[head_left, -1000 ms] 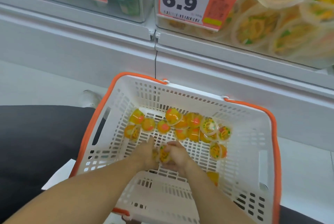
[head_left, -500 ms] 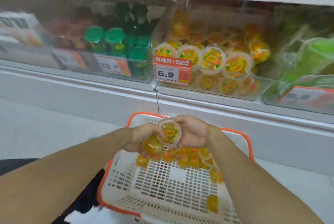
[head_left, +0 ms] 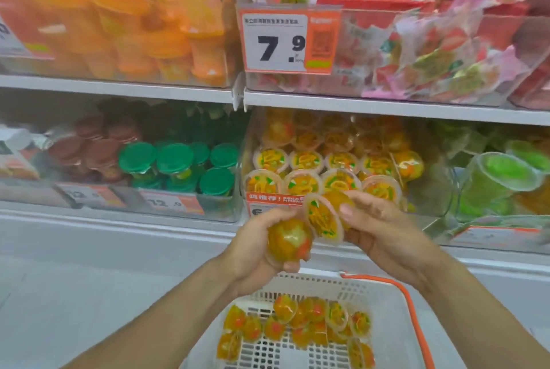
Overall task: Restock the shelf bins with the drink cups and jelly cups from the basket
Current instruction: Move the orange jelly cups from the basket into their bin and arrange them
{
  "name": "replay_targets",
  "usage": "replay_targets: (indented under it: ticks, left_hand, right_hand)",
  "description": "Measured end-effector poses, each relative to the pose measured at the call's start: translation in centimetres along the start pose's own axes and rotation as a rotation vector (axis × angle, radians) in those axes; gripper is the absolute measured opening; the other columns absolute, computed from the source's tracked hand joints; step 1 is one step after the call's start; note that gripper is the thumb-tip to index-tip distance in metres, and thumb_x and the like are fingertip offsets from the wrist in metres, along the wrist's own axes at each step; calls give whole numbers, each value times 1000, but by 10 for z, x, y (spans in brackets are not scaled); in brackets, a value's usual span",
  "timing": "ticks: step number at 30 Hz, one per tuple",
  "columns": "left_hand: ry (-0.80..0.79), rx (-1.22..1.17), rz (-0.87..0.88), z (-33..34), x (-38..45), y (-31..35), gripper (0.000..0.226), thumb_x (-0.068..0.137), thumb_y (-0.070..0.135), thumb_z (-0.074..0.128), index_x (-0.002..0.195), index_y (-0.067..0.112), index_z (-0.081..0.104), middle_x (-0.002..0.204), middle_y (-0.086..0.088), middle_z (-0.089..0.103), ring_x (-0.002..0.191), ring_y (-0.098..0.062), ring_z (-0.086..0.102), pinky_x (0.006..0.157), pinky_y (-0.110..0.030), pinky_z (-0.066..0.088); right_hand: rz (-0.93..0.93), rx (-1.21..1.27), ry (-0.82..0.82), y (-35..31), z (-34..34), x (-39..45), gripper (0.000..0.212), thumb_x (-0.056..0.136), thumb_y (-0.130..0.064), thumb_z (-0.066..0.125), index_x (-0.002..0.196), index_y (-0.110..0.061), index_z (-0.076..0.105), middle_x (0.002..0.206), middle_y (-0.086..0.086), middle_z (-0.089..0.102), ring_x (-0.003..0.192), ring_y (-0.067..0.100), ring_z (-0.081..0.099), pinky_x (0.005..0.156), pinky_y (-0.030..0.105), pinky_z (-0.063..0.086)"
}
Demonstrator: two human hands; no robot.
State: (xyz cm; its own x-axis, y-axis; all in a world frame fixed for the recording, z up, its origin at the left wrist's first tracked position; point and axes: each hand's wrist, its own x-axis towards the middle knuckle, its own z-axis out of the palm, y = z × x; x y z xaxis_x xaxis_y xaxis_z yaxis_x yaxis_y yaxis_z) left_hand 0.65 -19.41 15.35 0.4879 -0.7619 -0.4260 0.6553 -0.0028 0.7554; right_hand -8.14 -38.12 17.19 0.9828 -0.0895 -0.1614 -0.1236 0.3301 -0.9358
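Two jelly cups are up out of the basket now. A second ago both my hands were down among the pile; now they're raised in front of the lower shelf. My left hand (head_left: 253, 252) is wrapped around one jelly cup (head_left: 288, 239), domed bottom facing me, glossy clear plastic over orange jelly with a red fleck. My right hand (head_left: 384, 228) pinches the second cup (head_left: 324, 221) between thumb and fingers, its flat printed lid, orange and green, tilted toward me. The two cups look to be touching or nearly so.

Just behind them sits the clear bin (head_left: 428, 190) with the same cups, lids facing out in rows. That's the match, so I judge the next job is setting these in on top. The price tag (head_left: 268, 204) on its front is half hidden by my hands.

Below, the white slotted basket (head_left: 387, 309) with its orange rim holds a good cluster of cups (head_left: 297, 327), so the restock is far from over.

Next door left, green-lidded drink cups (head_left: 175, 160) stand in their own bin. Everything's a bit blurred.
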Motion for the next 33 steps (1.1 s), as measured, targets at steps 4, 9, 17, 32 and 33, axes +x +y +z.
replay_targets:
  ticks: [4, 9, 17, 32, 33]
  left_hand:
    - [40, -125, 56, 2, -2, -13, 26, 87, 24, 49, 101, 5, 62, 91, -21, 53, 68, -29, 54, 52, -28, 28]
    - [59, -241, 86, 15, -6, -20, 29, 82, 25, 50, 98, 3, 60, 86, -21, 55, 70, -31, 56, 52, -30, 34]
    - [77, -218, 109, 15, -24, -15, 42, 100, 40, 41, 106, 4, 60, 91, -21, 57, 68, -29, 59, 46, -27, 38]
    - [76, -205, 183, -4, -54, -6, 67, 100, 58, 24, 118, 7, 64, 102, -26, 66, 55, -25, 58, 41, -22, 29]
    - [75, -199, 190, -2, -54, -5, 68, 100, 58, 23, 119, 8, 64, 104, -26, 67, 55, -25, 58, 41, -22, 28]
  right_hand:
    - [-227, -163, 227, 2, 14, 12, 71, 56, -50, 92, 114, -15, 69, 108, 10, 75, 99, 23, 71, 78, 32, 58]
    - [-385, -483, 458, -27, 36, 31, 63, 57, -31, 94, 111, -25, 61, 103, -5, 71, 95, 8, 70, 80, 24, 58]
    - [-258, -1045, 480, -35, 55, 116, 66, 60, -44, 92, 115, -18, 67, 110, -2, 70, 104, 15, 65, 89, 26, 53]
    - [-323, -954, 584, -32, 79, 91, 10, 94, -19, 63, 100, -17, 71, 88, -9, 70, 74, -1, 64, 77, 21, 55]
    - [-390, -923, 551, -30, 88, 73, 8, 95, -19, 62, 97, -17, 70, 85, -10, 70, 72, -3, 64, 71, 16, 53]
